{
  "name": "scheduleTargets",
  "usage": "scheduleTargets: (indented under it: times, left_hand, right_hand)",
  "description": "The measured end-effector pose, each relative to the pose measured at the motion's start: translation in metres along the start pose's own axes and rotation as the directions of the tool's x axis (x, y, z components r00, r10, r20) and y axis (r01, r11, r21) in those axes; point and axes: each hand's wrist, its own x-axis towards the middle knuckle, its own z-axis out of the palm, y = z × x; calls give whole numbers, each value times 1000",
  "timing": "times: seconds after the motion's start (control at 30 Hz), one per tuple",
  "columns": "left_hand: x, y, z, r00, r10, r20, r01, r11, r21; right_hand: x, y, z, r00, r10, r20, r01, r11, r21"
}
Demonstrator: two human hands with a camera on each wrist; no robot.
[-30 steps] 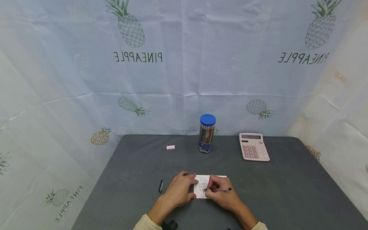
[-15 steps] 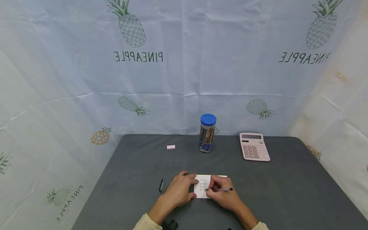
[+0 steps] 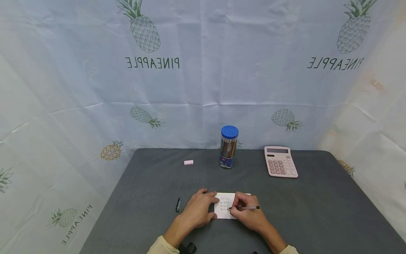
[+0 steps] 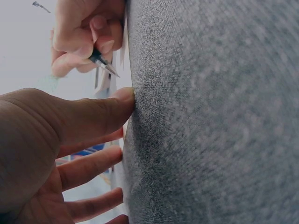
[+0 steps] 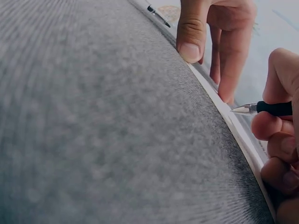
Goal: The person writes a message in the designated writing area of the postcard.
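A white sheet of paper with several short handwritten lines lies on the dark table between both hands. My right hand pinches a pen, its tip at the last written line in the head view. In the right wrist view the pen's metal tip is close to or on the paper. My left hand rests at the paper's left edge, thumb and fingertips on it. The left wrist view shows the left thumb extended and the fingers spread. The right palm is hidden.
A black pen cap lies left of the left hand. Farther back on the table are a pink eraser, a blue-lidded jar of pencils and a pink calculator. A pineapple-print cloth hangs behind.
My right hand has slid slightly right with the pen along the last written line, and the pen's rear end has risen a little. The left hand and the paper stay put.
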Motion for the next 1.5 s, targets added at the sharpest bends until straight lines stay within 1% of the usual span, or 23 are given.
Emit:
scheduleTargets:
  times: [0.2, 0.6, 0.93, 1.07, 1.13, 1.33, 1.4, 1.5]
  left_hand:
    - [1, 1, 0, 1000, -15, 8, 15, 1000, -10]
    - [0, 1, 0, 1000, -19, 6, 19, 1000, -14]
    - [0, 0, 1, 1000, -11, 2, 11, 1000, -4]
    - [0, 0, 1, 1000, -8, 0, 8, 1000, -2]
    - [0, 0, 1, 1000, -9, -3, 9, 1000, -12]
    - [0, 0, 1, 1000, -13, -6, 13, 999, -33]
    - [0, 0, 1, 1000, -15, -4, 15, 999, -33]
    - [0, 0, 1, 1000, -14, -4, 14, 999, -36]
  right_hand:
    - [0, 0, -2, 998, 33, 47, -32, 999, -30]
    - [0, -2, -2, 999, 23, 43, -20, 998, -55]
    - [0, -1, -2, 998, 24, 53, -21, 998, -52]
    - [0, -1, -3, 998, 13, 60, -11, 999, -31]
    - [0, 0, -3, 999, -4, 54, 4, 1000, -12]
    - [-1, 1, -2, 999, -19, -36, 19, 1000, -5]
    - [-2, 0, -3, 1000, 2, -30, -2, 1000, 2]
    - [-2, -2, -4, 1000, 31, -1, -31, 999, 18]
